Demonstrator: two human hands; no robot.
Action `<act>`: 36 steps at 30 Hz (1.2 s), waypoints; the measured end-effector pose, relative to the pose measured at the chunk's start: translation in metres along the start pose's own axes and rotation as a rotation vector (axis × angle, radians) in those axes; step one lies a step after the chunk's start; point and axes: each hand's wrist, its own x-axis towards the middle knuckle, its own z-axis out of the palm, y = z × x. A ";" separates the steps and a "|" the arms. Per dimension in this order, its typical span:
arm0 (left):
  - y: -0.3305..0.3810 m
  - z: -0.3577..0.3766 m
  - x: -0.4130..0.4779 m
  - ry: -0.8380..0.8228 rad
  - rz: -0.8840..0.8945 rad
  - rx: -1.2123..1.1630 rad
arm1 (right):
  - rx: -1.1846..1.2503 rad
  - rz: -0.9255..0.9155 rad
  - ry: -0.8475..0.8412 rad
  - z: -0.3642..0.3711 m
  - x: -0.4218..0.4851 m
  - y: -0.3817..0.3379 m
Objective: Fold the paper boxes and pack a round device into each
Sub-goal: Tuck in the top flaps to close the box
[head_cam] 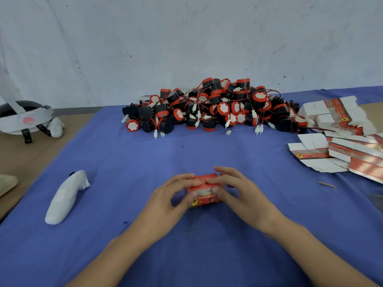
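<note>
Red box (204,191) between left hand (167,196), right hand (241,195)

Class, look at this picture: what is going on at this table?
A person grips a small red paper box with the left hand and the right hand, over the blue cloth, fingers on its top. Whether a device is inside cannot be seen. A pile of round devices lies behind; flat boxes lie at the right.
</note>
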 end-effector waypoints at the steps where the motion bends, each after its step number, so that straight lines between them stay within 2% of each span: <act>1: 0.008 0.001 0.007 0.070 -0.048 -0.086 | 0.103 0.036 0.047 0.001 0.003 -0.006; 5: 0.034 0.017 0.035 0.338 -0.236 -0.410 | 0.553 0.105 0.182 0.020 0.016 -0.036; 8: 0.047 0.028 0.045 0.380 -0.234 -0.416 | 0.731 0.175 0.290 0.036 0.023 -0.053; 11: 0.049 0.030 0.051 0.382 -0.211 -0.412 | 0.736 0.197 0.421 0.037 0.030 -0.061; 21: 0.062 0.054 0.072 0.360 -0.366 -0.474 | 0.710 0.363 0.556 0.016 0.031 -0.053; 23: 0.074 0.061 0.073 0.334 -0.370 -0.502 | 0.720 0.384 0.608 0.007 0.024 -0.053; 26: 0.098 0.076 0.066 0.200 -0.357 -0.536 | 0.711 0.387 0.692 -0.017 0.000 -0.054; 32: 0.150 0.097 0.027 -0.217 -0.281 -0.617 | 0.695 0.370 0.880 -0.074 -0.092 -0.060; 36: 0.211 0.110 0.030 -0.154 -0.361 -0.730 | 0.900 0.314 1.011 -0.106 -0.150 -0.076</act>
